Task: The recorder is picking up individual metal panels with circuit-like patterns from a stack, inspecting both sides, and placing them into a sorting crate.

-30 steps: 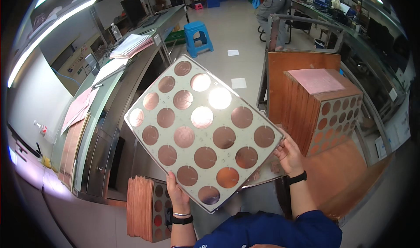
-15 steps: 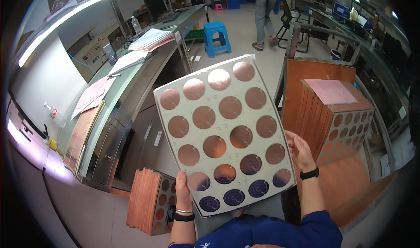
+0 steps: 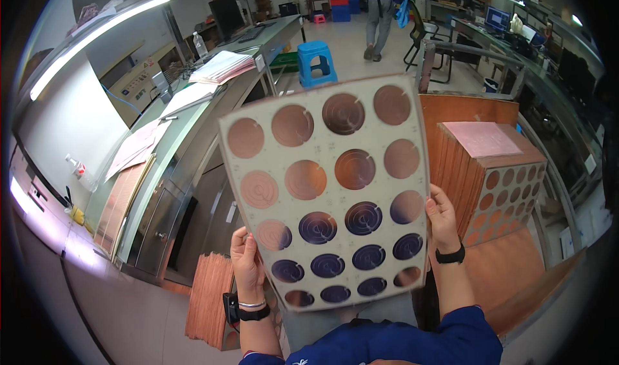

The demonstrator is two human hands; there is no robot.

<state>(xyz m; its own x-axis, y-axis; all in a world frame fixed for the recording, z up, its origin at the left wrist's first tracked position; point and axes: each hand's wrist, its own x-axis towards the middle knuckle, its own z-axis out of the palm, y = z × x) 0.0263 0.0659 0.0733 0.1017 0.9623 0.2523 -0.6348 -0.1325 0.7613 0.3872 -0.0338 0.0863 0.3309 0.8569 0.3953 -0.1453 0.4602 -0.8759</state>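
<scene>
A pale grey-green circuit board panel point(image 3: 329, 197) with rows of round copper discs is held up in front of me, tilted. Some discs shine copper, while the lower ones look dark. My left hand point(image 3: 247, 262) pinches its left edge toward the lower part. On the opposite edge, my right hand point(image 3: 442, 218) has its fingers closed on the panel's side. A stack of similar panels point(image 3: 209, 300) stands low beside my left forearm. To the right, a larger stack point(image 3: 506, 188) rests on a wooden rack, topped by a pink sheet point(image 3: 483, 138).
A glass-topped bench point(image 3: 193, 110) runs along the left with papers point(image 3: 222, 67), a bottle point(image 3: 199, 44) and a monitor point(image 3: 227, 14). Beyond the panel are a blue stool point(image 3: 316, 62) and a walking person point(image 3: 380, 17). A metal-framed wooden rack point(image 3: 471, 105) borders the right.
The panel has come closer and its tilt has changed, with more discs now dark. My left hand has slid up its edge and to the left. The person in the background has walked farther off.
</scene>
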